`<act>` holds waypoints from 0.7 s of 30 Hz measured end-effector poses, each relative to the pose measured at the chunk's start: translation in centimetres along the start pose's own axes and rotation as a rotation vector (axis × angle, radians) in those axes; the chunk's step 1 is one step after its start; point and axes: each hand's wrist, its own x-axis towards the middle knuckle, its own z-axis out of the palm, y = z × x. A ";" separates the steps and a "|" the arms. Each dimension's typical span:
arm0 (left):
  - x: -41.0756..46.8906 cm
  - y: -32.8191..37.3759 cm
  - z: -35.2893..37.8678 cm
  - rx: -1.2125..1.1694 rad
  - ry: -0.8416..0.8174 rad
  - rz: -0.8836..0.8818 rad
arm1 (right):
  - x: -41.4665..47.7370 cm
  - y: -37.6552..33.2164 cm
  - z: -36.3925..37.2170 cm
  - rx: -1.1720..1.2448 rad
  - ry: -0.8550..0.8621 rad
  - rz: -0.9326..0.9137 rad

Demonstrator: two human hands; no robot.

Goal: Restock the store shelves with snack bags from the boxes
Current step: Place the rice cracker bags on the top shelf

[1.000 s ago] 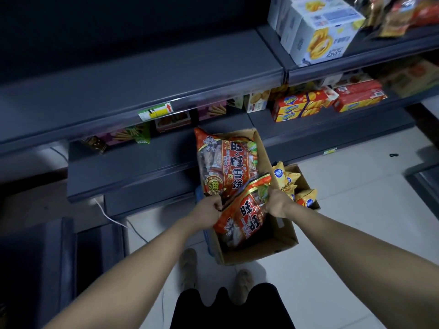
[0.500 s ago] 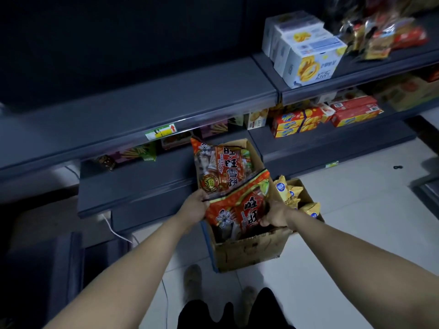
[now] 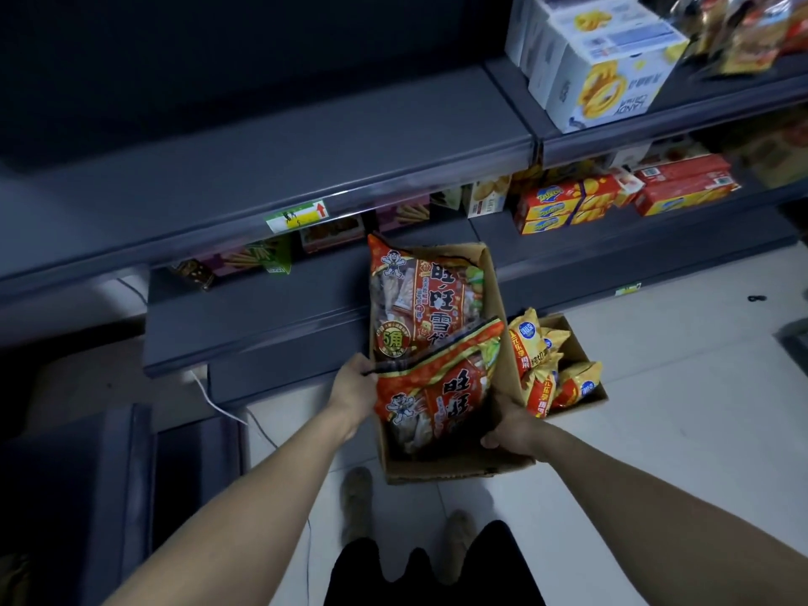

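A brown cardboard box (image 3: 454, 468) stands on the floor in front of the shelves, with two large red snack bags in it. The far red bag (image 3: 422, 299) leans upright at the back. The near red bag (image 3: 441, 387) lies tilted over it. My left hand (image 3: 352, 389) pinches the near bag's upper left corner. My right hand (image 3: 513, 428) grips the right side of the box, fingers hidden behind its wall. A smaller box (image 3: 581, 378) to the right holds several yellow snack bags (image 3: 531, 343).
A bare grey shelf (image 3: 262, 164) spans the upper left, with a price tag (image 3: 295, 216) on its lip. White cartons (image 3: 599, 63) sit on the upper right shelf. Red and yellow biscuit boxes (image 3: 564, 205) fill the lower shelf. A white cable (image 3: 218, 404) trails on the floor. My shoes (image 3: 356, 500) stand behind the box.
The view has shifted while the box stays on the floor. My right hand slid from the near bag's right edge down to the box's right side. My left hand keeps its hold.
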 end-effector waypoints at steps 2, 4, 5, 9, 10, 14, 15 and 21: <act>0.0 0.1 0.5 0.072 -0.053 0.022 | -0.1 0.6 0.6 -0.048 0.002 0.000; 0.0 0.4 1.0 0.146 -0.109 0.041 | 0.1 1.1 0.9 -0.077 0.003 -0.011; 0.2 0.4 1.2 0.162 -0.141 0.039 | 0.1 1.1 0.9 -0.068 -0.001 -0.018; 0.3 0.3 2.3 0.204 -0.227 0.026 | 0.6 0.7 0.8 -0.005 -0.028 -0.037; 0.4 0.2 2.5 0.194 -0.248 0.022 | 0.7 0.6 0.8 0.004 -0.044 -0.042; 0.8 -0.6 3.3 0.095 -0.234 -0.072 | 0.5 0.6 0.9 0.049 -0.102 -0.061; 0.9 -0.8 3.5 0.055 -0.210 -0.106 | 0.5 0.8 0.9 0.059 -0.108 -0.059; 1.6 -1.5 3.7 -0.049 -0.182 -0.175 | 0.8 2.4 1.2 0.081 -0.103 -0.023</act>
